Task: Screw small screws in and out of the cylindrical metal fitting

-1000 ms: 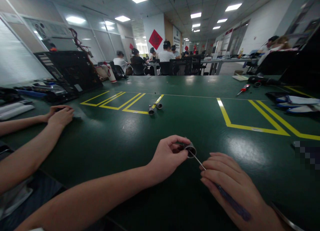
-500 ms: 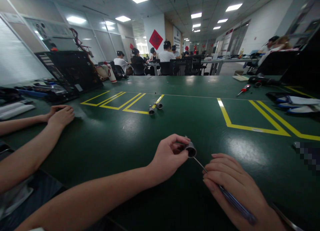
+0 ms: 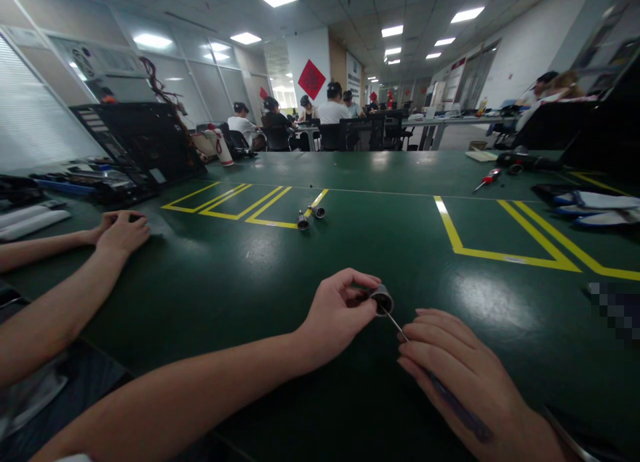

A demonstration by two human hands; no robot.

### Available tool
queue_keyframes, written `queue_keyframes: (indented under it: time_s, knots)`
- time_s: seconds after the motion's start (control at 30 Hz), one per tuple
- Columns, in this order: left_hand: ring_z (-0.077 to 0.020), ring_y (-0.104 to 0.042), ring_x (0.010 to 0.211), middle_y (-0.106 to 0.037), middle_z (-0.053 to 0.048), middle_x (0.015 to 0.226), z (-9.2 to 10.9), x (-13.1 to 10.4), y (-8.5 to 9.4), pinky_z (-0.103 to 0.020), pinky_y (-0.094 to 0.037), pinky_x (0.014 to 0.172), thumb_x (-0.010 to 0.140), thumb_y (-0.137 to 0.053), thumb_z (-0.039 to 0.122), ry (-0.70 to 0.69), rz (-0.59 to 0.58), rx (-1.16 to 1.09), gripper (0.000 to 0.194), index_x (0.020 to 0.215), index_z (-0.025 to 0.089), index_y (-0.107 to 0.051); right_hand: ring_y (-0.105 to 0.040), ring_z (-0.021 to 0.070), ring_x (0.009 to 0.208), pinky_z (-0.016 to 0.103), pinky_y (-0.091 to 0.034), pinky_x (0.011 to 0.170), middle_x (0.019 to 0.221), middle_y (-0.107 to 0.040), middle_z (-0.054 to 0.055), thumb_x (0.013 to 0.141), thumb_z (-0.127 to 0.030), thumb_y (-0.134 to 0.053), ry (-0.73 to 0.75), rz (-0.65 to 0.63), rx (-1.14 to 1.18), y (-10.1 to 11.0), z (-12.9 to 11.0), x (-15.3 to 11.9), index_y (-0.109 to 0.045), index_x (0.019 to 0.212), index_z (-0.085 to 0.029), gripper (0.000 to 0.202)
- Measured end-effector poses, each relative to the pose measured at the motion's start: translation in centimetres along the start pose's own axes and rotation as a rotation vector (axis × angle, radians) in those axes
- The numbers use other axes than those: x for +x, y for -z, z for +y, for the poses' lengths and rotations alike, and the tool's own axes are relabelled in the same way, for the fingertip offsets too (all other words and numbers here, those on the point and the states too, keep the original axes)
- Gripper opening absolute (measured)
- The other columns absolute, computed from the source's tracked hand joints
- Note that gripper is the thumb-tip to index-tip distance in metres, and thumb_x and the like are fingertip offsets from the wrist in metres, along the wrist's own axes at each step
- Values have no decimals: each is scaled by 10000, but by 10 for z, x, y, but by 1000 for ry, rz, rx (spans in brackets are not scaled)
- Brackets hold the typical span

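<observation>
Between the thumb and fingers of my left hand (image 3: 336, 315) is a small grey metal cup-shaped part (image 3: 383, 298), its opening turned toward the right and front. My right hand (image 3: 463, 369) is closed around a screwdriver (image 3: 463, 412) with a translucent purplish handle. The thin shaft points up and left, and its tip is inside the part's opening, where I cannot make it out. Farther back on the green table (image 3: 225, 262), two similar metal parts (image 3: 303, 221) lie close together by a yellow tape line.
Another person's clasped hands (image 3: 120, 232) rest at the left. A red and black screwdriver (image 3: 488, 180), blue and white gloves (image 3: 605, 209) and a dark tool (image 3: 530, 162) lie at the right. A black frame (image 3: 145, 142) stands back left.
My right hand has moved slightly left with the screwdriver, whose shaft now reaches deeper into the metal part. My left hand and the held part have barely moved.
</observation>
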State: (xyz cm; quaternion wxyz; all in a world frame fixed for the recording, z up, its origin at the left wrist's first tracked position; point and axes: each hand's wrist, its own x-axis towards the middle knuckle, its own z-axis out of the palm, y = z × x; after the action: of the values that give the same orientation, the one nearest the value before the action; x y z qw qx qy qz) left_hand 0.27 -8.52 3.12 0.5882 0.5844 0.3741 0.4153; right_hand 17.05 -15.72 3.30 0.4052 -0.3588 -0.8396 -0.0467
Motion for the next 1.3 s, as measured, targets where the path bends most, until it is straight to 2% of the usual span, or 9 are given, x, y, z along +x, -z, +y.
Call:
queue_keyframes:
  time_s: [0.2,0.53,0.63,0.83,0.97,1.13,1.3]
  knots:
    - [-149,-660,795,-649,-80,979,2,0,-1,-281,-536,728,662,-610,64,9,3,-28,156,808,108,-574,-649,137,822,259,-485,898,800,-686,39,823,-95,-491,27,-1,4,0,-1,-1,-615,837,-168,145]
    - [-156,-655,821,-641,-84,990,-1,0,0,-289,-532,739,663,-603,66,-16,-9,-14,134,785,112,-570,-639,152,870,282,-487,905,839,-674,43,829,-124,-512,-25,-54,62,-1,3,-4,-607,909,-176,134]
    - [-157,-654,820,-636,-83,992,-2,1,0,-291,-531,735,664,-599,60,-18,1,-2,126,775,112,-568,-631,152,893,269,-511,854,884,-672,33,837,-167,-530,-163,-72,168,-3,6,-8,-614,932,-208,134]
    - [-152,-648,869,-626,-71,1025,-1,1,3,-304,-523,806,681,-601,47,-13,-20,-20,158,820,118,-574,-649,161,824,246,-543,690,868,-683,24,851,-328,-519,-630,-72,488,-6,13,-6,-659,852,-232,169]
    - [-159,-648,883,-632,-72,1027,0,2,3,-319,-523,819,682,-600,39,8,1,-28,182,840,123,-566,-648,193,861,277,-536,706,878,-699,39,817,-431,-543,-857,-65,616,-6,18,-5,-684,857,-229,249]
    - [-169,-649,894,-622,-86,1066,1,1,3,-335,-525,829,688,-608,49,32,6,-8,190,860,120,-568,-638,197,910,286,-531,738,923,-697,50,828,-436,-531,-939,-70,714,-7,20,-9,-683,873,-215,272]
    - [-167,-645,907,-615,-86,1077,1,1,3,-338,-520,849,685,-615,38,25,26,-26,195,856,119,-572,-661,179,832,254,-544,671,865,-706,32,830,-398,-545,-807,-51,613,-5,17,-7,-679,862,-217,227]
